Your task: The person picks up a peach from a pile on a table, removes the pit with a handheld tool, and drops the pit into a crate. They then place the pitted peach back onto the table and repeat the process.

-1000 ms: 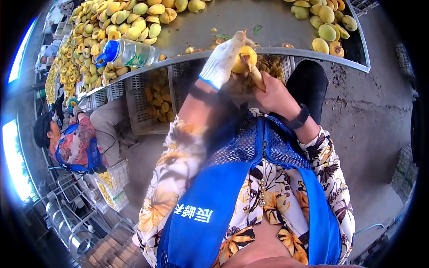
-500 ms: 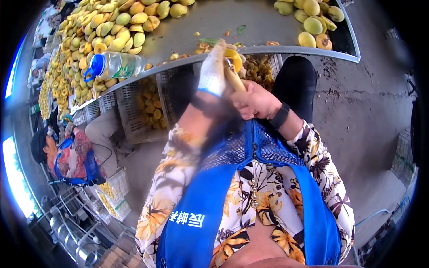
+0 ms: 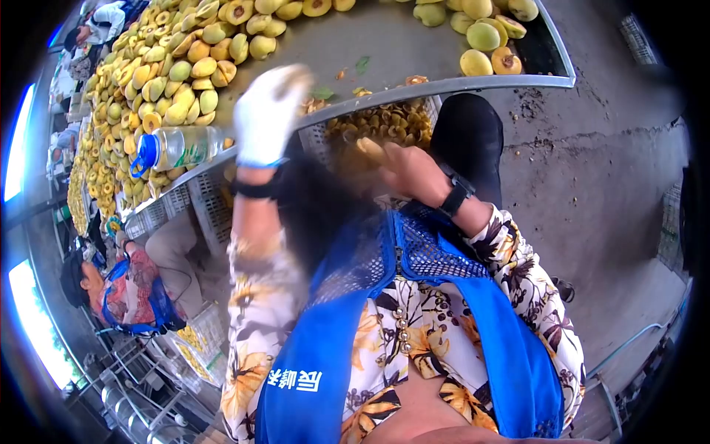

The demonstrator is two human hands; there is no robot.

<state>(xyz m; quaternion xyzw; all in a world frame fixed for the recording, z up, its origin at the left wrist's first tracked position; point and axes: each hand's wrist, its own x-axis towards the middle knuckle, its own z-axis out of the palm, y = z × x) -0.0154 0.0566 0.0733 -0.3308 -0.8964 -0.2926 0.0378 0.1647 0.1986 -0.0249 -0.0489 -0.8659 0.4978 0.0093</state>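
Head camera first: your bare right hand [image 3: 414,174] is curled shut round one tan tool [image 3: 369,150], though motion blur smears the fingers. The tool sits just below the rim of the metal table [image 3: 384,44], over one plastic crate [image 3: 316,135] heaped with yellow-brown cut pieces [image 3: 384,122]. One black watch [image 3: 453,198] bands that wrist. Your left hand [image 3: 270,111], in one white glove, is up at the table edge, too blurred to tell whether it grips anything. Just to its left, one clear bottle [image 3: 177,146] with a blue cap lies on its side against the big fruit pile [image 3: 177,81], too many pieces to count. At the far right corner sits a small cluster [image 3: 484,37] of about seven fruits. Two other people show: one seated at lower left [image 3: 126,288], one at top left [image 3: 103,18]. Half a second ago your gloved hand held a yellow fruit against the tool; now the two hands are well apart, the glove has swung left to the table, and that fruit cannot be seen.
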